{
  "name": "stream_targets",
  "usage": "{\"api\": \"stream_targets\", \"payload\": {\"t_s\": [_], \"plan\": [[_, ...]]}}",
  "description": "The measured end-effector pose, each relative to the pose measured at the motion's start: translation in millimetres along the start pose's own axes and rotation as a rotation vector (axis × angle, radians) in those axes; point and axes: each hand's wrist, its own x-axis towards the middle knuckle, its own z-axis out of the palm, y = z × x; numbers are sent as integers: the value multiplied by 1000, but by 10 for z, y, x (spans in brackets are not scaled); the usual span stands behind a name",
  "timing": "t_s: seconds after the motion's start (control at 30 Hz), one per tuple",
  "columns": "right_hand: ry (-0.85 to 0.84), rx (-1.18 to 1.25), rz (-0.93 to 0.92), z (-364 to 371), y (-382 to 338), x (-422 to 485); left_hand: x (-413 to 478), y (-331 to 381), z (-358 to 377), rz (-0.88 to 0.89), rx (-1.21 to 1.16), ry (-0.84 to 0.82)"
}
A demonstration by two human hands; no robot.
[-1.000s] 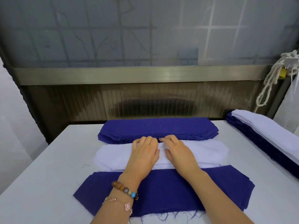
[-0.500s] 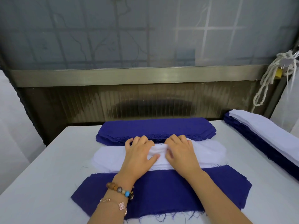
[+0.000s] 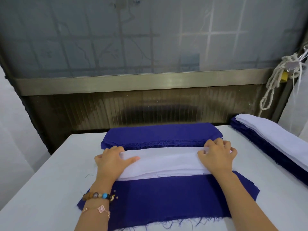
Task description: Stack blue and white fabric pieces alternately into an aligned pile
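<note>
Hands shifted from middle to 2 ends of white piece (image 3: 166,159); left hand (image 3: 111,162) and right hand (image 3: 216,157) curled, ends pinched. Piece held mid-bench (image 3: 41,180), touching blue piece (image 3: 166,197) at front edge; transfer onto it judged next.

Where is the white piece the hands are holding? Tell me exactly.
In the head view the white piece lies centrally, gripped at its ends by the left hand and right hand, between the far blue stack and the near blue piece.
</note>
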Motion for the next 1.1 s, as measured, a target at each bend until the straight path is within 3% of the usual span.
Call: {"api": "stream_targets", "payload": {"t_s": [0.27, 0.53, 0.67, 0.83, 0.97, 1.1], "plan": [[52, 122, 51, -32, 163, 89, 22, -213, -45, -171, -222, 9], [76, 249, 63, -30, 211, 96, 27, -213, -5, -263, -200, 37], [79, 195, 202, -17, 232, 86, 8, -190, -4, -279, -205, 42], [58, 49, 318, -73, 338, 63, -47, -41, -75, -268, -275, 231], [119, 408, 305, -188, 373, -32, -149, 31, -210, -156, -618, 365], [192, 689, 257, -394, 405, -122, -224, -26, -316, -173, -760, 350]]}}
